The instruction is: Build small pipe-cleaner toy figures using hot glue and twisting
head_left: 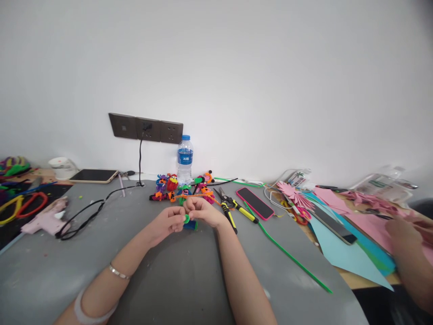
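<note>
Two bare hands meet on the near side of the upright bottle [184,155]; a small green piece [186,219] sits between their fingertips, just above the counter [176,280], almost straight toward the wearer from that bottle. The left hand [168,224] pinches it between thumb and forefinger; the right hand [204,212] has its fingers curled and their tips at the piece's upper right side, though I cannot tell whether they grip it; both hands are about equally near. It looks bright green, fuzzy and roundish; its long axis, if any, is hidden by the fingers. A blue-green piece [192,225] lies just behind the hands; small colourful figures [172,182] cluster around the bottle's foot; yellow-and-black pliers [233,206] and a long green stem [294,257] lie to the bottle's right and nearer the wearer.
</note>
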`<state>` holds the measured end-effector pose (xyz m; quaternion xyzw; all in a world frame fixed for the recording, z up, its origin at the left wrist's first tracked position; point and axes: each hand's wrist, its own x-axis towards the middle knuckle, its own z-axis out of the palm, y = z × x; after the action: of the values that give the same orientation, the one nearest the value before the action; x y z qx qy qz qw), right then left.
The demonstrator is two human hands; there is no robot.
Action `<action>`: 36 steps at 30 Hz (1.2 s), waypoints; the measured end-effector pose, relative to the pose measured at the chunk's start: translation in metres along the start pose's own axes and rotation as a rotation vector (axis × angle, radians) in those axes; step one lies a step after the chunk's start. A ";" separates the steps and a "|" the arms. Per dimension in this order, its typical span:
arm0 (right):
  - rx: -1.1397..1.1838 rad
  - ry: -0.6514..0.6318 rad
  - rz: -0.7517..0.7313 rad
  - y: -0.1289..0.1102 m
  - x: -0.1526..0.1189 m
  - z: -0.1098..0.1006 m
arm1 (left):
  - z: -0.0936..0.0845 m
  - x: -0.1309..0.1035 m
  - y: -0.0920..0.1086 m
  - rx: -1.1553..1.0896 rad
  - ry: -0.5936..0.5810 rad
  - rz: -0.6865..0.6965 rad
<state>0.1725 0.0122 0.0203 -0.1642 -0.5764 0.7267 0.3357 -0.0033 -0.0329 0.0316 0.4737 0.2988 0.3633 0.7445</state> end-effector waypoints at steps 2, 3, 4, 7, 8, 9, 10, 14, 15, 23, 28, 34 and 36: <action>0.004 -0.008 -0.012 0.001 0.000 0.000 | 0.000 0.000 0.000 0.003 -0.005 0.003; 0.006 -0.011 -0.015 0.001 0.000 -0.001 | 0.000 0.000 0.000 0.003 -0.006 0.004; 0.006 -0.013 -0.017 0.002 0.000 -0.001 | 0.000 0.000 0.000 0.003 -0.007 0.004; -0.002 -0.010 -0.013 0.002 0.000 -0.001 | -0.001 0.001 -0.001 0.002 -0.007 0.010; -0.007 -0.007 -0.009 0.002 0.000 -0.001 | -0.001 0.001 -0.002 0.002 -0.008 0.011; -0.011 -0.004 -0.005 0.001 0.000 -0.001 | -0.001 0.001 -0.002 0.002 -0.008 0.011; -0.013 0.000 -0.002 0.001 0.000 0.000 | -0.001 0.001 -0.002 0.002 -0.007 0.009; -0.010 0.009 -0.001 0.002 0.000 -0.001 | -0.002 0.001 -0.002 -0.004 -0.005 0.006; -0.009 0.008 -0.001 0.002 0.000 -0.001 | -0.002 0.001 -0.002 -0.006 -0.006 0.007; -0.002 -0.005 -0.010 0.002 0.000 -0.002 | -0.001 0.001 -0.001 -0.008 -0.015 0.007; 0.008 -0.017 -0.015 0.004 0.001 -0.002 | -0.002 0.000 -0.002 -0.014 -0.015 0.013; 0.038 -0.003 -0.051 0.003 0.000 0.000 | -0.002 0.001 -0.003 -0.031 -0.008 0.034; 0.060 0.006 -0.061 0.002 -0.001 0.001 | -0.001 0.002 -0.004 -0.024 0.019 0.065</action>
<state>0.1716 0.0109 0.0185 -0.1386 -0.5581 0.7326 0.3641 -0.0020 -0.0315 0.0275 0.4708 0.2859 0.3954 0.7351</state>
